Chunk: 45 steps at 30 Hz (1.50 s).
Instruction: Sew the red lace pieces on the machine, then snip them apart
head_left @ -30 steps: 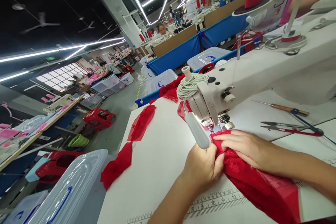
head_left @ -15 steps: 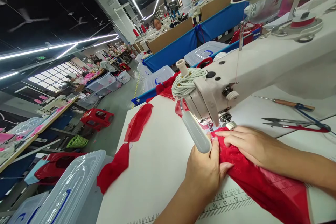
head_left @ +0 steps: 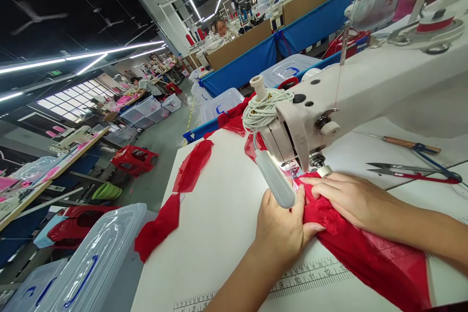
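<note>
Red lace fabric (head_left: 331, 222) with raised flower motifs runs from beneath the sewing machine's needle area (head_left: 293, 170) down to the lower right, with a sheer layer along part of it. My left hand (head_left: 280, 226) holds its left edge, thumb on top and fingertips close to the presser foot, partly behind the grey lamp (head_left: 276, 178). On the fabric's right side my right hand (head_left: 356, 200) presses down with fingers together and bent; its thumb is hidden. The white sewing machine head (head_left: 288, 136) stands just beyond both hands, pale cord coiled on it.
Joined red fabric pieces (head_left: 161, 226) trail along the table's left side. Thread snips (head_left: 409, 170) and a wooden-handled awl (head_left: 413, 144) lie right of the machine. A ruler scale (head_left: 303, 278) marks the front. Lidded plastic boxes (head_left: 109, 248) stand at left; other people sit farther back.
The fabric has shifted slightly toward the needle, and a flower motif shows more clearly between my hands. Both hands keep nearly the same place on it. The camera view has moved a little.
</note>
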Each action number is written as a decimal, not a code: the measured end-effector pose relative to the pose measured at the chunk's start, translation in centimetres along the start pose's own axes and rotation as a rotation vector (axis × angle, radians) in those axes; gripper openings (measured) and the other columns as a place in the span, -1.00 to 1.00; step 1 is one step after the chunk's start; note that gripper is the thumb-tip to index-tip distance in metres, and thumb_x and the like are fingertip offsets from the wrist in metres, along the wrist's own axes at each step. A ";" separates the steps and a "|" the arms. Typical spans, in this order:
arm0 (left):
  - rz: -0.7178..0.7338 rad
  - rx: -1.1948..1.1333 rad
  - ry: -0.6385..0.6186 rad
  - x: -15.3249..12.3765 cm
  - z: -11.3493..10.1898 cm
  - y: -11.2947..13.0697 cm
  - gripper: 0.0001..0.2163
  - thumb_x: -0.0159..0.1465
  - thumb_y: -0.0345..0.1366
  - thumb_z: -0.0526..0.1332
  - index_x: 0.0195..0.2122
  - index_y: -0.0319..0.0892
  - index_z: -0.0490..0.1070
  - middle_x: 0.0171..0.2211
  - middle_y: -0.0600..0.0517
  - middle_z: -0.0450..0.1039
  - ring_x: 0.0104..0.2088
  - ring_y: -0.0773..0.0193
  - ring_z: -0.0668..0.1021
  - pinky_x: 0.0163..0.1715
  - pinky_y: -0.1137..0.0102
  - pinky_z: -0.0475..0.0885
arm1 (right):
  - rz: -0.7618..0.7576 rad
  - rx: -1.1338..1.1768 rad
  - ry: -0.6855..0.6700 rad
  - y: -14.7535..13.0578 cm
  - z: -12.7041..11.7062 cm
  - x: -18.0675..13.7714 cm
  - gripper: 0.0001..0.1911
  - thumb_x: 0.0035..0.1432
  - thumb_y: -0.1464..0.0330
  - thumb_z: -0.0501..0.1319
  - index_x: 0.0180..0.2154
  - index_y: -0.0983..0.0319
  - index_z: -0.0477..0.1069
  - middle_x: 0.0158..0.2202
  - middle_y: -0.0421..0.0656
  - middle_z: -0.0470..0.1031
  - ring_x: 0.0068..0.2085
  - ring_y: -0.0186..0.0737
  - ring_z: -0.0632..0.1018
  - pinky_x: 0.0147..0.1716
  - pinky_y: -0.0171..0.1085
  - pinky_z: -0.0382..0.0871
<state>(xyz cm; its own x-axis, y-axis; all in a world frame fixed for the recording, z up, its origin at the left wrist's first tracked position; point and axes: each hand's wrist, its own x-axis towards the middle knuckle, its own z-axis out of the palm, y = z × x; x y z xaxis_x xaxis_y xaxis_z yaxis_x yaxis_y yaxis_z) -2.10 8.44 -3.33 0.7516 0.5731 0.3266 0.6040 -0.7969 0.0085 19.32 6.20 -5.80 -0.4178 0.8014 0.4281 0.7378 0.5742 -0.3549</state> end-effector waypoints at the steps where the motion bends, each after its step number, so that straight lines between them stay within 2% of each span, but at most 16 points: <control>1: 0.004 0.010 0.000 0.1 -0.1 0.0 -0.31 0.41 0.16 -0.19 0.18 -0.31 0.40 0.02 -0.28 0.49 -0.14 -0.04 0.51 -0.20 0.17 0.49 | 0.004 0.004 -0.001 0.0 0.0 0.0 -0.64 0.15 0.59 -0.04 -0.22 0.20 0.46 -0.08 -0.03 0.62 -0.23 -0.10 0.57 -0.25 -0.13 0.53; 4: 0.030 0.064 0.021 0.3 -0.3 0.0 -0.37 0.41 0.15 -0.09 0.14 -0.28 0.42 -0.05 -0.25 0.52 -0.18 0.01 0.51 -0.26 0.23 0.46 | 0.018 0.014 0.002 0.0 0.0 -0.1 -0.66 0.19 0.58 -0.05 -0.24 0.20 0.45 -0.10 -0.03 0.61 -0.27 -0.11 0.54 -0.29 -0.13 0.50; 7: 0.049 0.103 0.045 0.3 -0.4 -0.1 -0.36 0.42 0.15 -0.14 0.15 -0.27 0.42 -0.06 -0.24 0.52 -0.18 0.03 0.50 -0.27 0.24 0.45 | 0.030 0.008 -0.004 0.0 0.0 -0.2 -0.67 0.23 0.56 -0.07 -0.27 0.21 0.43 -0.12 -0.02 0.60 -0.31 -0.12 0.50 -0.33 -0.14 0.48; 12: 0.053 0.082 0.052 0.3 -0.3 -0.3 -0.27 0.43 0.13 -0.35 0.15 -0.28 0.41 0.04 -0.22 0.50 -0.11 0.02 0.50 -0.15 0.19 0.44 | 0.015 -0.008 -0.003 0.1 0.1 -0.1 -0.68 0.21 0.58 -0.05 -0.21 0.22 0.43 -0.04 -0.01 0.59 -0.20 -0.09 0.55 -0.24 -0.12 0.50; 20: 0.070 0.063 0.065 0.4 -0.3 -0.7 -0.28 0.44 0.11 -0.35 0.20 -0.30 0.35 0.08 -0.22 0.49 -0.02 0.00 0.49 0.01 0.09 0.40 | -0.037 -0.062 0.020 0.2 -0.1 0.3 -0.69 0.21 0.59 0.00 -0.22 0.22 0.46 -0.04 -0.03 0.62 -0.23 -0.09 0.58 -0.26 -0.14 0.52; 27: 0.070 0.067 0.052 0.3 -0.2 -1.2 -0.34 0.45 0.12 -0.27 0.18 -0.27 0.36 0.10 -0.23 0.47 0.06 -0.08 0.46 0.09 -0.07 0.34 | 0.009 -0.016 -0.011 0.5 0.4 0.2 -0.66 0.24 0.56 -0.02 -0.16 0.21 0.48 0.01 -0.02 0.58 -0.20 -0.09 0.56 -0.25 -0.12 0.51; 29: 0.092 0.054 0.080 0.3 -0.2 -1.3 -0.32 0.44 0.14 -0.25 0.15 -0.32 0.37 0.08 -0.26 0.48 0.06 -0.11 0.45 0.07 -0.08 0.35 | 0.004 0.002 -0.015 0.5 0.4 0.2 -0.67 0.30 0.52 -0.03 -0.12 0.22 0.48 0.03 0.00 0.56 -0.16 -0.07 0.55 -0.22 -0.10 0.51; 31: 0.158 -0.010 0.103 0.5 -0.4 -1.3 -0.33 0.44 0.14 -0.23 0.03 -0.34 0.44 -0.03 -0.27 0.51 -0.02 -0.09 0.48 -0.01 -0.01 0.41 | -0.016 0.023 -0.035 0.5 0.1 0.2 -0.68 0.36 0.46 -0.05 -0.12 0.22 0.47 0.02 0.01 0.55 -0.14 -0.07 0.55 -0.18 -0.09 0.51; 33: 0.259 -0.113 0.068 0.5 -0.6 -1.3 -0.37 0.45 0.10 -0.22 -0.19 -0.30 0.48 -0.23 -0.20 0.51 -0.21 0.05 0.51 -0.19 0.15 0.47 | -0.019 0.029 -0.062 0.3 -0.3 0.3 -0.69 0.40 0.39 -0.05 -0.12 0.23 0.46 0.00 0.03 0.55 -0.12 -0.05 0.54 -0.15 -0.05 0.52; 36: 0.357 -0.196 -0.007 0.5 -0.9 -1.3 -0.43 0.48 0.01 -0.24 -0.42 -0.20 0.39 -0.46 -0.03 0.38 -0.47 0.23 0.41 -0.46 0.31 0.37 | -0.026 0.021 -0.071 -0.2 -1.0 0.2 -0.73 0.37 0.35 0.01 -0.08 0.24 0.45 0.03 0.08 0.51 -0.04 0.03 0.54 -0.14 -0.01 0.52; 38: 0.342 -0.182 0.020 0.4 -0.9 -1.4 -0.46 0.50 -0.07 -0.24 -0.48 -0.17 0.33 -0.52 0.02 0.35 -0.51 0.26 0.36 -0.49 0.33 0.31 | -0.058 0.026 -0.068 -0.4 -1.4 0.1 -0.76 0.31 0.43 0.04 -0.13 0.22 0.46 0.05 0.07 0.49 -0.04 0.02 0.54 -0.14 -0.03 0.51; 41: 0.245 -0.134 0.062 0.3 -1.0 -1.3 -0.51 0.50 -0.14 -0.19 -0.51 -0.15 0.30 -0.55 0.05 0.35 -0.52 0.25 0.39 -0.46 0.33 0.31 | -0.085 0.020 -0.075 -0.3 -1.5 0.0 -0.74 0.17 0.56 0.03 -0.27 0.19 0.43 0.07 -0.02 0.49 -0.10 -0.04 0.54 -0.16 -0.07 0.48; 43: 0.168 -0.116 0.050 0.3 -1.1 -1.1 -0.53 0.49 -0.10 -0.16 -0.46 -0.16 0.34 -0.54 0.03 0.37 -0.51 0.22 0.41 -0.46 0.32 0.32 | -0.091 -0.002 -0.062 -0.2 -1.4 -0.1 -0.71 0.08 0.61 0.03 -0.32 0.17 0.41 0.05 -0.08 0.54 -0.15 -0.07 0.54 -0.23 -0.11 0.46; 45: 0.119 -0.112 0.038 0.3 -1.3 -0.7 -0.54 0.48 -0.06 -0.15 -0.33 -0.21 0.42 -0.51 -0.01 0.40 -0.49 0.18 0.46 -0.47 0.32 0.33 | -0.103 -0.025 -0.032 0.0 -1.1 -0.2 -0.68 0.03 0.63 0.03 -0.32 0.16 0.42 -0.02 -0.12 0.59 -0.18 -0.08 0.53 -0.29 -0.13 0.43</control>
<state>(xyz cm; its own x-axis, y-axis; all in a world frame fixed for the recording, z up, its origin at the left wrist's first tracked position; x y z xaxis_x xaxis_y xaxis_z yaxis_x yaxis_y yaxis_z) -2.61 8.93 -1.99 0.8038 0.4678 0.3675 0.4768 -0.8760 0.0721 20.02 5.84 -4.97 -0.5087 0.7433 0.4344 0.7026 0.6500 -0.2896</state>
